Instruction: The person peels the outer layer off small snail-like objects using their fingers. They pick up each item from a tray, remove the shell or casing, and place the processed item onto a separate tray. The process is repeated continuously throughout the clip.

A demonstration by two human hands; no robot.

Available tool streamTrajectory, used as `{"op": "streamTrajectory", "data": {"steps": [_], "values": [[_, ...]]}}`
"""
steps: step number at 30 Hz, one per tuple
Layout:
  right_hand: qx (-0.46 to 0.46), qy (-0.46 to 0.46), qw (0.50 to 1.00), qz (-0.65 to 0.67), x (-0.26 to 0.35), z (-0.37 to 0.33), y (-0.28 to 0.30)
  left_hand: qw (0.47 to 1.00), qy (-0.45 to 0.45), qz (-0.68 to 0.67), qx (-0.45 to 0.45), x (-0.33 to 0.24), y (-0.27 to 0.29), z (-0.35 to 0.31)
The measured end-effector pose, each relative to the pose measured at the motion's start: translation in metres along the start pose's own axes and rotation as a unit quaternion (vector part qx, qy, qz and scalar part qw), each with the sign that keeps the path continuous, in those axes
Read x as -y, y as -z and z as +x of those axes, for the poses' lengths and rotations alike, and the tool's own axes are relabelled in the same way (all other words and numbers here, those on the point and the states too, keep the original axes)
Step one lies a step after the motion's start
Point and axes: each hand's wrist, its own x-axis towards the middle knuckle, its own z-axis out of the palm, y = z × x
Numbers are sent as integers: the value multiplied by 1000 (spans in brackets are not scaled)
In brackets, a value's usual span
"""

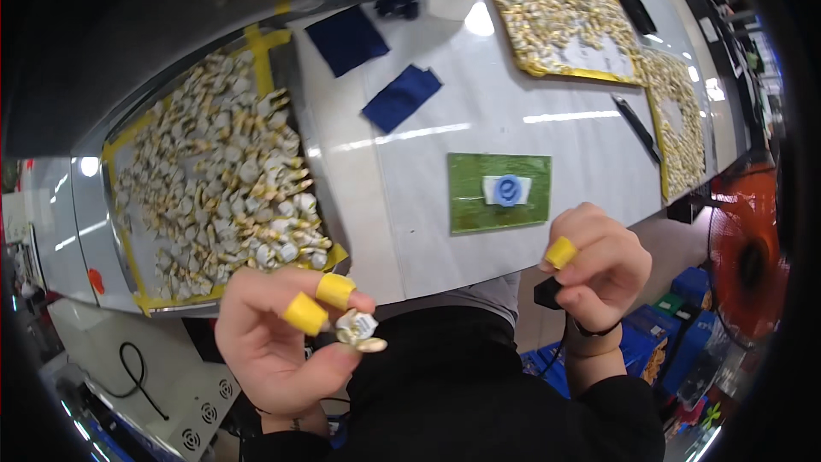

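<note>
My left hand (278,334) pinches a small white-and-gold ring-like piece (357,329) between thumb and fingers, in front of the table's near edge. Yellow tape wraps two of its fingers. Off to the right, my right hand (599,265) is curled closed, with yellow tape on one finger; a small dark object (547,293) shows by its fingertips, and whether it is held is unclear. Between the hands and a little farther off lies a green mat (462,218), bearing a blue round disc (508,191) on a white patch. Similar pieces (222,162) fill a yellow-taped tray on the left.
Two trays of small gold-and-white pieces (556,0) (680,111) lie at the far right. A black-handled knife-like tool (637,128) rests beside them. Dark blue cloths (346,38) (402,98) lie at the back. An orange fan (748,261) stands right of the table.
</note>
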Motion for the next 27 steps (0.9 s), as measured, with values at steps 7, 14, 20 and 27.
{"op": "streamTrajectory", "data": {"steps": [7, 14, 20, 27], "values": [[-151, -18, 876, -459, 24, 19, 78, 973, 107, -205, -23, 31, 5, -11], [-15, -153, 774, -614, -55, 26, 287, 966, 170, -195, 26, 42, -5, 5], [-14, -262, 792, -551, -92, 55, 295, 959, 145, -234, 65, 46, 2, 6], [23, -247, 746, -618, -81, 58, 289, 948, 114, -277, 106, 51, 8, 2]]}}
